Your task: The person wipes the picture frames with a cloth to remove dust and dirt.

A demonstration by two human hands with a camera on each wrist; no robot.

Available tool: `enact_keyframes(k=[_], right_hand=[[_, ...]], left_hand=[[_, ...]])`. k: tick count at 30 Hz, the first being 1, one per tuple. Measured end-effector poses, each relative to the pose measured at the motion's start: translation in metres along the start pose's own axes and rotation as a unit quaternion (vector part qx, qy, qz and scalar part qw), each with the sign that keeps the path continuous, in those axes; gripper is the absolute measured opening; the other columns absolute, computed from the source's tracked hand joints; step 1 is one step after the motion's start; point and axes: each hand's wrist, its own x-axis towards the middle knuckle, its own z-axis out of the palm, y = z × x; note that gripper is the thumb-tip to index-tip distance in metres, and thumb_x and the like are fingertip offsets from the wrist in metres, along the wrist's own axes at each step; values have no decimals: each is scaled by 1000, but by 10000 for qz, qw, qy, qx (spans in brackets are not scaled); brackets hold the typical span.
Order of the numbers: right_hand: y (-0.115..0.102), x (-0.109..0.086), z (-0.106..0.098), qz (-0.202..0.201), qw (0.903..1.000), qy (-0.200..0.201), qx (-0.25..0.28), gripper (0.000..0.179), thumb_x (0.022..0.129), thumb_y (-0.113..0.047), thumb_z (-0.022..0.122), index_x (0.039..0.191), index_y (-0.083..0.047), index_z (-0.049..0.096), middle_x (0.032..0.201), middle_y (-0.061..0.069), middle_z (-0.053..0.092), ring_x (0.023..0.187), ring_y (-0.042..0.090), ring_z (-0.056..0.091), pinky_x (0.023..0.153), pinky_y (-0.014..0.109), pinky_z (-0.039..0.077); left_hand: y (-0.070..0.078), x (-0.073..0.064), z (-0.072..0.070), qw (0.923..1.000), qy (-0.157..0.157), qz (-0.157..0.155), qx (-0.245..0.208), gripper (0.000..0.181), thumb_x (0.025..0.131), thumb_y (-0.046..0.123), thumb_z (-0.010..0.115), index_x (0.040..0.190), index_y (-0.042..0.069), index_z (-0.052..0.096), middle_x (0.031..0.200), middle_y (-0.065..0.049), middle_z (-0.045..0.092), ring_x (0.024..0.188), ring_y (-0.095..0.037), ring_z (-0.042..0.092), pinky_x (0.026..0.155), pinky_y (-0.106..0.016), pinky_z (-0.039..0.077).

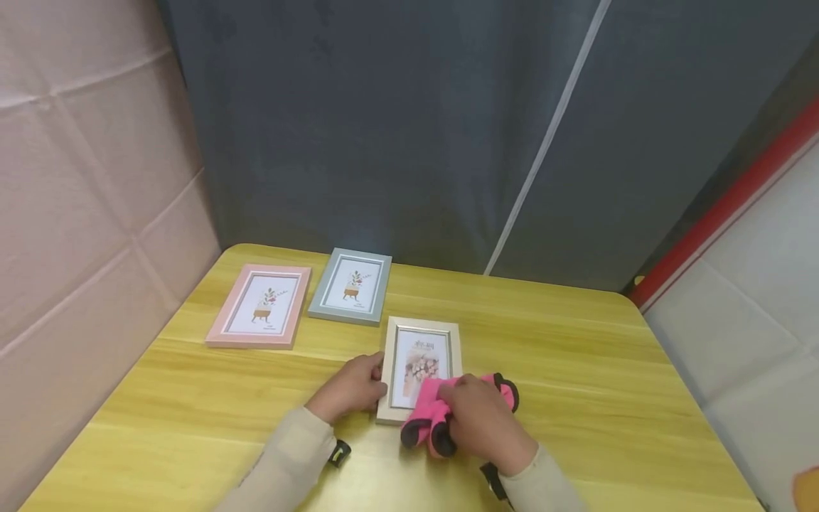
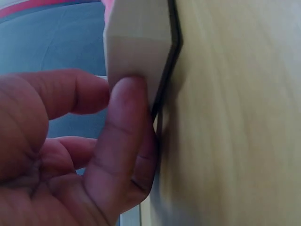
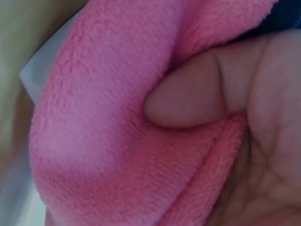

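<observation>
A cream picture frame [image 1: 419, 326] with a flower print lies face up on the table in front of me. My left hand [image 1: 353, 386] grips its left edge; in the left wrist view the fingers [image 2: 127, 108] press against the frame's side [image 2: 136, 56]. A bunched pink cloth [image 1: 426, 411] with black edging covers the frame's lower right corner. My right hand [image 1: 485, 419] holds this cloth, and in the right wrist view the thumb [image 3: 188, 94] sinks into the fluffy fabric [image 3: 94, 117].
On the yellow wood-grain table [image 1: 563, 355], a pink picture frame [image 1: 233, 306] and a grey-blue picture frame [image 1: 323, 288] lie farther back on the left. A dark grey curtain [image 1: 384, 128] hangs behind the table, with pale cloth walls [image 1: 96, 192] at the sides.
</observation>
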Motion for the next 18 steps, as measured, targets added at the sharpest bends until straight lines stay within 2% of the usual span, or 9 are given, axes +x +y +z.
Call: enact_keyframes(k=[3,6,9,12,14,18], right_hand=[[2,13,-1,125,9998,-46,-112,22,75,3,68,82,-18,65,71,-3,56,76,18,53,65,34,45],[5,29,-2,213,9994,-110,-233,19,78,1,68,80,-17,63,69,-2,54,77,20,53,66,35,44],[10,46,-2,379,9985,-207,-339,14,81,-3,71,84,-15,65,74,2,59,85,25,56,75,40,46],[14,61,-2,613,9971,-345,-302,16,83,-9,74,98,-13,69,91,7,68,109,33,57,95,50,44],[17,68,-3,804,9958,-417,-147,27,85,-10,74,111,-13,71,108,10,70,125,36,50,107,56,35],[23,72,-4,913,9947,-402,230,40,86,-3,69,124,-13,68,125,11,66,138,39,37,112,61,25]], left_hand=[[0,-1,0,9997,24,154,164,57,80,-6,61,135,-14,49,82,-9,57,61,-16,55,52,-31,52],[0,-2,1,9997,17,169,186,54,81,-7,61,133,-15,50,82,-10,56,58,-16,56,50,-31,52],[1,-2,0,9997,22,120,206,55,82,-6,61,135,-15,49,85,-12,54,58,-16,55,50,-31,51],[1,-2,1,9996,21,48,293,56,83,-5,62,136,-15,49,87,-13,53,57,-16,54,50,-30,50],[2,-1,0,9993,20,24,360,55,83,-4,63,135,-14,50,87,-13,52,57,-16,54,49,-30,50],[4,-1,0,9989,21,29,474,53,84,-3,64,134,-14,52,88,-12,54,60,-16,54,52,-30,50]])
